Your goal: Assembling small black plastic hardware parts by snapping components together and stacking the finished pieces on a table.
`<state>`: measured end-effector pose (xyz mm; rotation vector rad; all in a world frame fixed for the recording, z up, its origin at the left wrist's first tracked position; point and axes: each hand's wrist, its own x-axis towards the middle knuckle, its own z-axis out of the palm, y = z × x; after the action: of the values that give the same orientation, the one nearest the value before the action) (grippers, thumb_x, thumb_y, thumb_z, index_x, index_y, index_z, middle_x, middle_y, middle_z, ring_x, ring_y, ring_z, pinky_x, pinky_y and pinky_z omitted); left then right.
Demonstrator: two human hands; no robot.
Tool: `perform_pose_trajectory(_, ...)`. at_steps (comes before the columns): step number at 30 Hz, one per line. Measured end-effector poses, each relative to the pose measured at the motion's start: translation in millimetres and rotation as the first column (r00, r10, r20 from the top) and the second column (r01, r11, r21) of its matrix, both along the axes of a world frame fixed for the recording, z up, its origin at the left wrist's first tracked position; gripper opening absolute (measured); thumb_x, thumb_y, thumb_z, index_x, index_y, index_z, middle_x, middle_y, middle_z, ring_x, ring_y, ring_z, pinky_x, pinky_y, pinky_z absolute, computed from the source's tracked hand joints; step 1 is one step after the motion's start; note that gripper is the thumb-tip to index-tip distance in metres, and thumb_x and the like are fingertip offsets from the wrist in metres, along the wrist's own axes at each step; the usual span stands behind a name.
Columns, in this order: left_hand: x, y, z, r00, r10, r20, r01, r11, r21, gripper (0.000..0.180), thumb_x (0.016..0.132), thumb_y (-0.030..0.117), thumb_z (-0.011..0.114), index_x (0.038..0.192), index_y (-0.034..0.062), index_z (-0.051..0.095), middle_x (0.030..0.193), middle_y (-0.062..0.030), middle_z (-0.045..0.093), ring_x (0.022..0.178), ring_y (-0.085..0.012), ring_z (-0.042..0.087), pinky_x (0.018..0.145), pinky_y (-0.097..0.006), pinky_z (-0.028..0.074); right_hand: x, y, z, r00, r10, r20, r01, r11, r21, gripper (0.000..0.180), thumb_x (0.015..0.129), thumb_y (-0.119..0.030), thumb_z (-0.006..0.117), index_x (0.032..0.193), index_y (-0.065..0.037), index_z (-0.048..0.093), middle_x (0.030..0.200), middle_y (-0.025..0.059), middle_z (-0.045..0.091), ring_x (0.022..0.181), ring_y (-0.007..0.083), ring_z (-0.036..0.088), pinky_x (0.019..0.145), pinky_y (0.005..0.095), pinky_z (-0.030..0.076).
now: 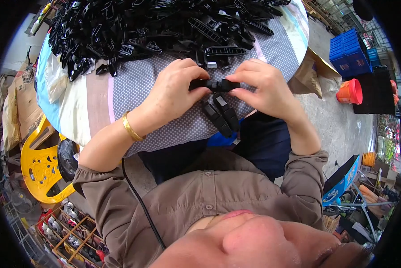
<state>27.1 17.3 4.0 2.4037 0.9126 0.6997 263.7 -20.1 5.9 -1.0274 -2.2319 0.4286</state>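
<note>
Here both hands meet over the near edge of the table [133,85]: the left hand [176,89] and the right hand [263,87] each pinch one end of a black clip [214,85], held level between them just above the dotted cloth [155,78]. Two more clips [222,117] lie directly below it, and a heap of black parts [151,27] covers the far side.

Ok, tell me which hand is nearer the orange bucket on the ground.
Right. The right hand is on the side toward the orange bucket; the left hand lies farther away, across the black plastic part both hold.
</note>
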Motion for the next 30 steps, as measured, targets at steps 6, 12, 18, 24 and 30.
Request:
perform_pose_trajectory(6, -2.4, 1.1, -0.7, 1.0, -0.029, -0.007, 0.029, 0.999, 0.022, 0.019, 0.072, 0.005, 0.077, 0.088, -0.0007, 0.068, 0.084, -0.0107, 0.061, 0.074, -0.0261, 0.061, 0.064, -0.033, 0.05, 5.2, -6.1, 10.1, 0.98, -0.071, 0.185, 0.069, 0.997, 0.017, 0.025, 0.067, -0.008, 0.078, 0.09, -0.002, 0.07, 0.083, 0.0097, 0.063, 0.076, 0.0279, 0.061, 0.065, 0.0345, 0.048)
perform_pose_trajectory(12, 4.1, 6.2, -4.3, 0.993, -0.113, 0.039, 0.114, 0.993, -0.031, 0.021, 0.069, 0.005, 0.079, 0.087, -0.0004, 0.068, 0.081, -0.0108, 0.06, 0.072, -0.026, 0.06, 0.061, -0.032, 0.049, -5.9, 6.8, -5.2, 0.998, 0.031, 0.059, -0.034, 0.998, 0.047, 0.025, 0.067, -0.008, 0.078, 0.09, -0.001, 0.07, 0.081, 0.0101, 0.063, 0.077, 0.0275, 0.061, 0.065, 0.0345, 0.049)
perform_pose_trajectory(18, 4.1, 7.1, 8.9, 0.968, -0.245, -0.045, 0.236, 0.96, -0.151, 0.022, 0.074, 0.019, 0.078, 0.083, 0.0005, 0.068, 0.084, -0.0095, 0.062, 0.083, -0.0254, 0.059, 0.073, -0.037, 0.049, 5.9, 27.5, -9.5, 0.986, 0.038, -0.162, -0.058, 0.99, -0.126, 0.027, 0.072, -0.01, 0.077, 0.097, -0.003, 0.071, 0.092, 0.0105, 0.067, 0.084, 0.0278, 0.063, 0.07, 0.0347, 0.051)
perform_pose_trajectory(24, 4.4, 4.5, 10.2, 0.99, -0.138, 0.013, 0.137, 0.96, -0.244, 0.026, 0.076, 0.018, 0.077, 0.095, 0.0033, 0.068, 0.088, -0.0089, 0.062, 0.084, -0.0251, 0.059, 0.076, -0.035, 0.05, 13.1, 39.6, -20.5, 0.954, -0.281, 0.11, 0.232, 0.916, 0.328, 0.029, 0.077, -0.009, 0.074, 0.106, -0.006, 0.07, 0.097, 0.0103, 0.068, 0.089, 0.0243, 0.063, 0.075, 0.0319, 0.052)
perform_pose_trajectory(30, 4.9, 7.4, 1.2, 0.982, 0.028, 0.188, -0.078, 0.961, 0.267, 0.043, 0.069, 0.006, 0.079, 0.109, 0.0069, 0.062, 0.106, -0.0088, 0.057, 0.093, -0.0262, 0.056, 0.079, -0.033, 0.051, 11.8, 22.4, -4.1, 0.924, -0.243, -0.295, 0.084, 0.881, -0.465, 0.022, 0.089, -0.009, 0.066, 0.108, 0.0, 0.068, 0.093, 0.0073, 0.07, 0.082, 0.0119, 0.064, 0.071, 0.0246, 0.051)
